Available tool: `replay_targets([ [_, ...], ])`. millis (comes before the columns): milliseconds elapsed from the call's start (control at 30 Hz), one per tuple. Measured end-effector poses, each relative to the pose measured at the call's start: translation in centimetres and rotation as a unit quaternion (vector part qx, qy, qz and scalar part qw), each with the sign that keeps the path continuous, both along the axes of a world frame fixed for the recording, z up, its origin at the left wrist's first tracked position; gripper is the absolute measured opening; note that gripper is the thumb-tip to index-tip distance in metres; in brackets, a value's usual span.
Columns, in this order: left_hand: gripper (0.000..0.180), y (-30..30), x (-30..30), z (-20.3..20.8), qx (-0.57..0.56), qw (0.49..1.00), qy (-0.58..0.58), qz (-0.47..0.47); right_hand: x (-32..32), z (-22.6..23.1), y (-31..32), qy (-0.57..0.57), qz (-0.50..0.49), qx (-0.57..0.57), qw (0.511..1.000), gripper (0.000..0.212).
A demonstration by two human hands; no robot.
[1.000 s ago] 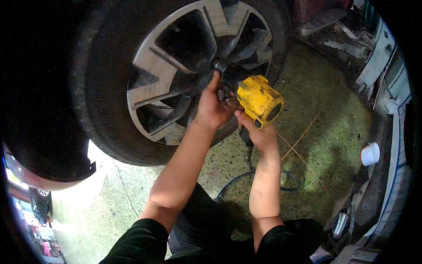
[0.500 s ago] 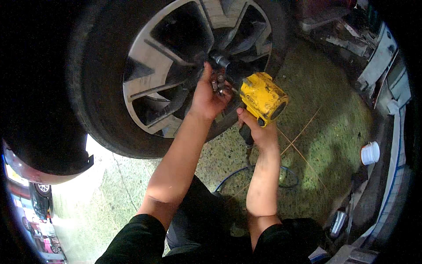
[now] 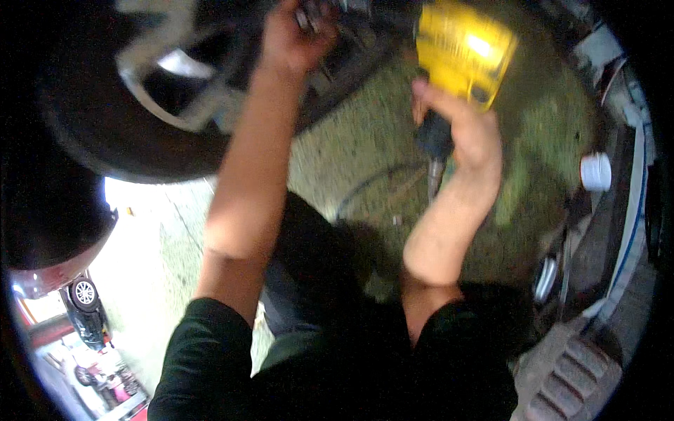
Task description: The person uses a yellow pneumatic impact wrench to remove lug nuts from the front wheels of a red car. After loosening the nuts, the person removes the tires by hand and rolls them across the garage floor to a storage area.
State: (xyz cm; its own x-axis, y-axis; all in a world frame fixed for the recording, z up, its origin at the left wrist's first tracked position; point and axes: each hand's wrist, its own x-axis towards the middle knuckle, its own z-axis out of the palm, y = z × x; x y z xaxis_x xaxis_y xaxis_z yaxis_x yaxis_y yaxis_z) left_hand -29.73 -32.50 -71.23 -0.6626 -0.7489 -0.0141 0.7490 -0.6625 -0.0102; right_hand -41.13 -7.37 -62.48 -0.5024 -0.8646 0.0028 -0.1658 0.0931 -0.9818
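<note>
My left hand (image 3: 296,49) is raised at the car wheel (image 3: 144,98), fingers curled around several metal lug nuts (image 3: 307,18). Its fingertips are near the top edge and blurred. In my right hand (image 3: 463,130) is a yellow impact wrench (image 3: 460,52), gripped by its dark handle with the thumb on the near side. The wrench stands to the right of the wheel, apart from it. From the handle's lower end a metal fitting leads toward an air hose (image 3: 361,184) near the floor. The wheel's hub and upper part are cut off by the frame.
On the right are a white tub (image 3: 595,172), a shiny silver can (image 3: 545,278) and a grey ribbed piece (image 3: 572,375) beside cluttered car parts. A dark car body (image 3: 56,203) overhangs at left. Another car (image 3: 86,298) stands farther back.
The view has shifted, so wheel and hands sit higher in the picture. My right hand has drawn the impact wrench away to the right of the wheel. The left hand still holds the nuts.
</note>
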Motion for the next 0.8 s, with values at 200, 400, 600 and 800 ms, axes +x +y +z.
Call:
replay_targets([
  [200, 0.027, 3.0, -2.5, -2.6, -0.295, 0.865, -0.406, 0.0, -1.2, -0.3, 2.6, 0.038, 0.039, -0.153, 0.987, 0.035],
  [400, 0.055, 14.8, -13.5, -19.6, -0.767, 0.226, -0.572, -0.185, -3.2, 2.0, 5.4, 0.115, -0.006, -0.155, 0.981, 0.055],
  [600, 0.041, 31.2, -11.5, -31.2, -0.577, 0.422, -0.654, -0.247, -5.0, 1.9, 6.2, 0.137, -0.003, -0.199, 0.97, 0.056],
  [800, 0.031, 36.8, -9.2, -33.0, -0.533, 0.465, -0.689, -0.159, -6.6, 1.1, 8.1, 0.06, 0.038, -0.242, 0.968, 0.056],
])
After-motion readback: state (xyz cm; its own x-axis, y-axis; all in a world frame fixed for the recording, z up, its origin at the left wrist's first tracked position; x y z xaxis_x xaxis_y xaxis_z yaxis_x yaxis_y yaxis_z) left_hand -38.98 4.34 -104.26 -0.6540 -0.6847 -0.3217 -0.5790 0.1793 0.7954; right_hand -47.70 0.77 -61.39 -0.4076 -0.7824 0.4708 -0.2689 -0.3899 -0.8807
